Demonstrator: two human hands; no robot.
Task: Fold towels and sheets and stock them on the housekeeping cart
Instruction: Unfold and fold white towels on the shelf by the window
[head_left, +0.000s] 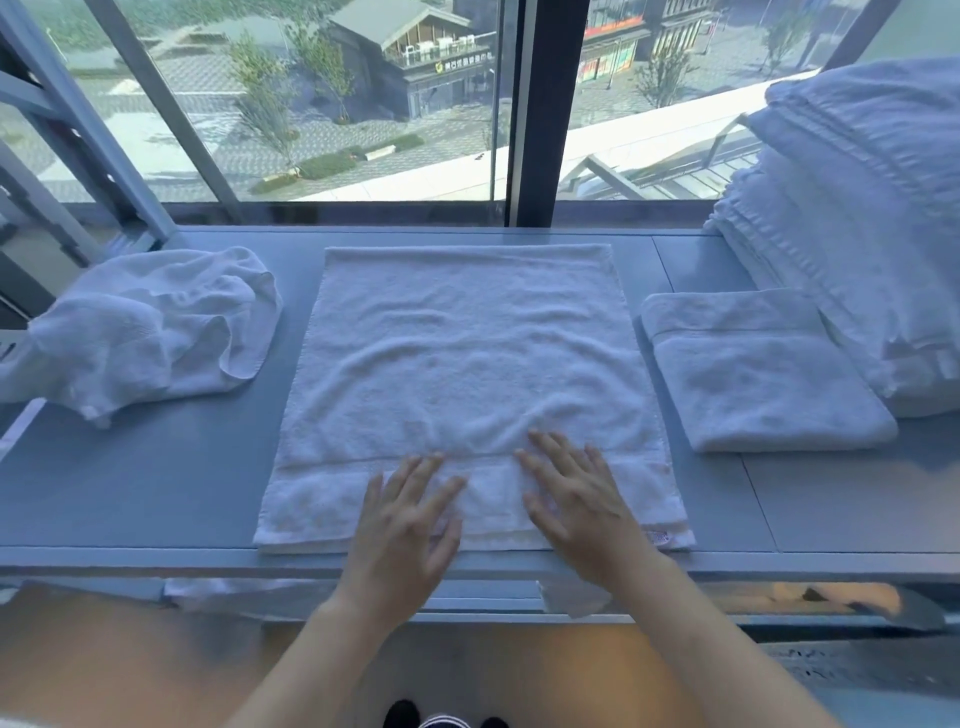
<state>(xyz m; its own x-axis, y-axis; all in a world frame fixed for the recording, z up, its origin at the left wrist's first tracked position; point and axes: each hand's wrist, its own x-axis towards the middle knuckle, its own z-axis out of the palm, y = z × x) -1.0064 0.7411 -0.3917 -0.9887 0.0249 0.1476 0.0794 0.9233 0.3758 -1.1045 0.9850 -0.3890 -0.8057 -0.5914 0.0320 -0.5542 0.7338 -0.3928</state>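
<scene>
Both hands: left hand (402, 525) and right hand (582, 499) laid flat, fingers spread, nothing gripped.
Towel (467, 374): spread mid-ledge (156, 493), hem at the front edge.
Risk: wrinkles may be trapped if folded unsmoothed.
Slip: towel could be dragged off the front edge.

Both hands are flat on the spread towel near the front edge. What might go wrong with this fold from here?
1. The spread towel shows ripples across its middle; folding now would likely trap creases.
2. Its near edge lies at the ledge's front lip under the left hand and right hand; a pull toward the body may drag it off.
3. The crumpled towel sits close on the left and could snag a sideways fold.
</scene>
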